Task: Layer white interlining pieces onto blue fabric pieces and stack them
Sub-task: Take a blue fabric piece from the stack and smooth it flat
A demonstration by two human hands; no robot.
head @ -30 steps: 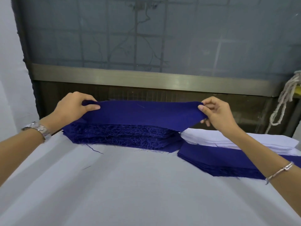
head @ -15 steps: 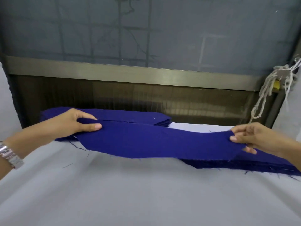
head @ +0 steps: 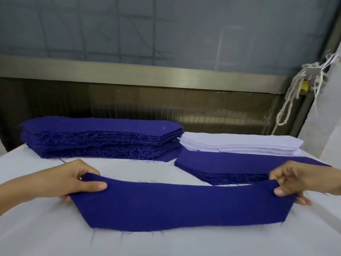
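Head view: both hands hold one blue piece (head: 180, 206) stretched between them over the table (head: 166, 244). The left hand (head: 79, 182) pinches the piece's left end, its thumb (head: 97, 186) flat on top and the other fingers tucked under the cloth. The right hand (head: 295, 182) pinches the right end the same way, thumb on top near the corner and fingers curled behind and beneath.

The piece is a long strip with slanted ends. From each pinch its upper edge dips toward the middle, and the cloth hangs toward the person. Its frayed near edge seems to touch the table below and between the two hands. Both pinches sit at the strip's far corners, so nearly all of the cloth lies on the near side of the fingers.

Beyond the left hand, well apart from it, stands a tall blue stack (head: 96, 139) with ragged thread edges. Beyond the right hand, near its knuckles, lies a lower blue stack (head: 230, 167). A white stack (head: 239, 145) sits at that stack's far side; whether it rests on it or just behind it I cannot tell. The held strip touches none of the three stacks.

Farther back, past the right hand, a white cord (head: 291, 100) hangs by a metal rail (head: 147, 74).
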